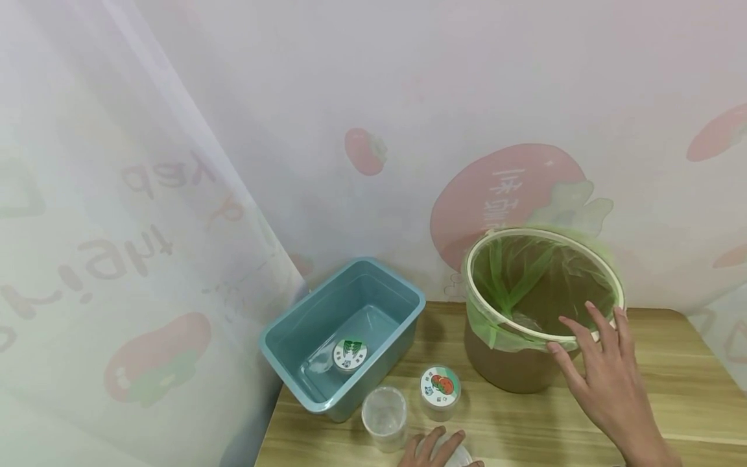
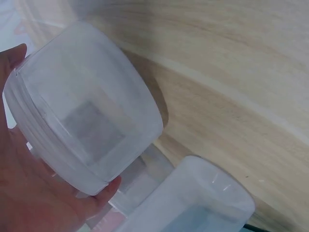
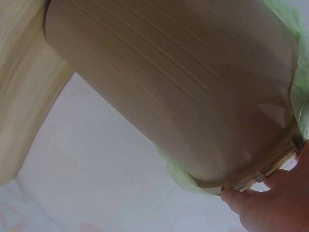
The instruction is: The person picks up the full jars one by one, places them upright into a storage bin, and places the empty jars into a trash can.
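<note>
My left hand (image 1: 430,449), at the bottom edge of the head view, grips a clear plastic jar (image 2: 91,101) round its wide ridged end. Beside it on the table stand another clear jar (image 1: 384,415) and a jar with a tomato-picture lid (image 1: 440,386). My right hand (image 1: 609,373) is at the near right rim of a brown bin (image 1: 513,373) lined with a thin green bag (image 1: 496,334). Its fingers are spread, reaching over the white rim ring (image 1: 474,285), and the thumb touches the rim's outer side. Nothing shows inside that hand.
A blue-green plastic basin (image 1: 373,275) stands left of the bin. In it sits a jar with a green-vegetable lid (image 1: 350,354). All stand on a wood-grain table (image 1: 659,376), and a printed curtain (image 1: 350,78) hangs close behind and to the left.
</note>
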A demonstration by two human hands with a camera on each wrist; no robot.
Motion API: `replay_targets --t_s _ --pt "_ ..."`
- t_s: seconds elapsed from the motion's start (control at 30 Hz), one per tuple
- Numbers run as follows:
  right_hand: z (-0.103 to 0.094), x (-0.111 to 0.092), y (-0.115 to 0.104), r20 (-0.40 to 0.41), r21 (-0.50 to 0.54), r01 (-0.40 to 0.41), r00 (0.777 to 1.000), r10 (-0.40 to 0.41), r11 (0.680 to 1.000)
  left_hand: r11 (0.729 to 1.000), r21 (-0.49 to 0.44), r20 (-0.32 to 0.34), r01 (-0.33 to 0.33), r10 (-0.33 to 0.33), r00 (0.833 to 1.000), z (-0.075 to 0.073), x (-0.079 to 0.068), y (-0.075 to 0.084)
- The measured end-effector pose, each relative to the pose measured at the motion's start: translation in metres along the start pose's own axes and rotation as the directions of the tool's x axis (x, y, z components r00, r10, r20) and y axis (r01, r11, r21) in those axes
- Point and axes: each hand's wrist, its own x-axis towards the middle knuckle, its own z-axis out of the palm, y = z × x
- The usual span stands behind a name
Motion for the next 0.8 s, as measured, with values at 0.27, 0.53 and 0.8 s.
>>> replay_targets --t_s 0.27,0.53,0.8 --pt "0.0 0.0 0.0 0.016 0.002 -0.01 1.0 0.01 1.0 0.997 -0.039 0.098 0.068 -0.064 0.993 -0.025 0.011 -0.003" --pt "0.0 0.0 0.0 0.01 0.005 -0.004 1.0 0.004 1.0 0.992 -0.091 0.026 0.085 -0.083 0.996 -0.043 0.021 -0.008" --pt "0.0 0.0 0.001 0.009 0.006 0.004 1.0 -0.004 1.0 0.991 -0.112 0.015 0.072 -0.071 0.997 -0.068 0.038 -0.021"
